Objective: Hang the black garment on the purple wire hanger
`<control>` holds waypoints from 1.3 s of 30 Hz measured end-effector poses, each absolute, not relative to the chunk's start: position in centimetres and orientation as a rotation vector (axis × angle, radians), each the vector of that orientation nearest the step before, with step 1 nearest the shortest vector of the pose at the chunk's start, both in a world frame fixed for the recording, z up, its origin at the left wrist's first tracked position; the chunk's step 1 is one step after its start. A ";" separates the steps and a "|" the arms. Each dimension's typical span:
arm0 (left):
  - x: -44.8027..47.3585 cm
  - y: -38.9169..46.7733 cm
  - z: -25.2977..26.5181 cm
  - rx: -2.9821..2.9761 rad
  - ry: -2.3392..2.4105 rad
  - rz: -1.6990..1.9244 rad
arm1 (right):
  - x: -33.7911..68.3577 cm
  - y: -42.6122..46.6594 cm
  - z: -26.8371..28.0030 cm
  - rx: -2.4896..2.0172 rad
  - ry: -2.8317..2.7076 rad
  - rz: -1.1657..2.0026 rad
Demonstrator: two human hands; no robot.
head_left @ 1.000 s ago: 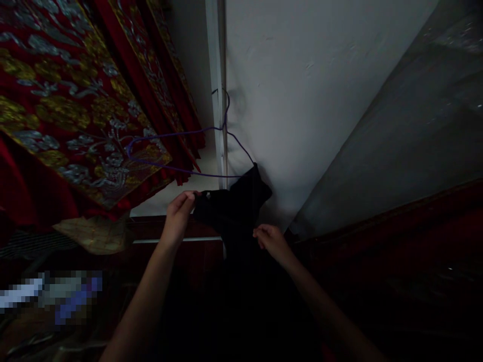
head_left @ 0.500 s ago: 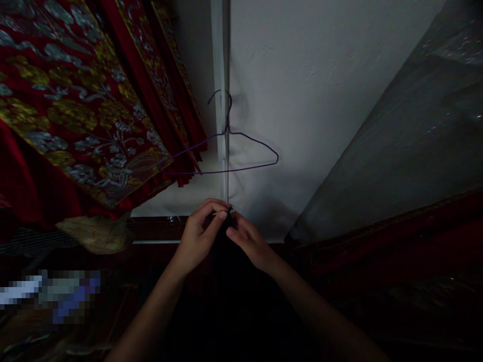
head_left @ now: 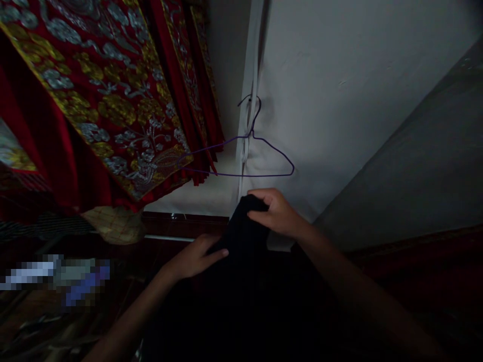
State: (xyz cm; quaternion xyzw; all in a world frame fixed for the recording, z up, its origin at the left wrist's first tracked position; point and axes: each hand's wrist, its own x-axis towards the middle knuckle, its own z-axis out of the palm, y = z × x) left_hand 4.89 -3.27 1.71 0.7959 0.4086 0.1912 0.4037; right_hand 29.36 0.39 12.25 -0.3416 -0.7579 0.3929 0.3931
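A dark cloth (head_left: 247, 226) is stretched upward in front of me, its lower part lost in the dark. My right hand (head_left: 273, 210) pinches its raised top edge between thumb and fingers. Lower down on the left, my left hand (head_left: 206, 256) is closed on the cloth's side, thumb lying over it. Just above the hands a purple wire hanger (head_left: 269, 175) hangs bare from a pale strap (head_left: 253, 60) along the wall.
Red pleated cloth with gold and silver embroidery (head_left: 124, 110) hangs at the upper left. Below it is a pale checked cloth bundle (head_left: 115, 224). A grey plastic-like sheet (head_left: 415, 151) slants along the right, beside the white wall (head_left: 320, 75).
My hands, together before, have moved apart. The right has raised the dark cloth's edge, while the left has dropped lower along it. The view has shifted, so the hanger appears further right.
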 end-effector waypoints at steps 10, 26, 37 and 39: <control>-0.3 -2.6 4.8 2.186 1.438 0.373 | 31.8 10.9 8.0 -1.036 -1.738 0.793; -0.5 3.7 11.9 2.380 1.537 0.722 | 40.2 8.5 9.3 -1.159 -1.742 0.655; 7.7 7.5 18.3 2.728 1.206 0.878 | 36.9 8.0 7.5 -1.046 -1.734 0.717; 8.7 8.5 18.4 2.726 1.185 0.954 | 35.7 7.7 6.9 -1.009 -1.702 0.720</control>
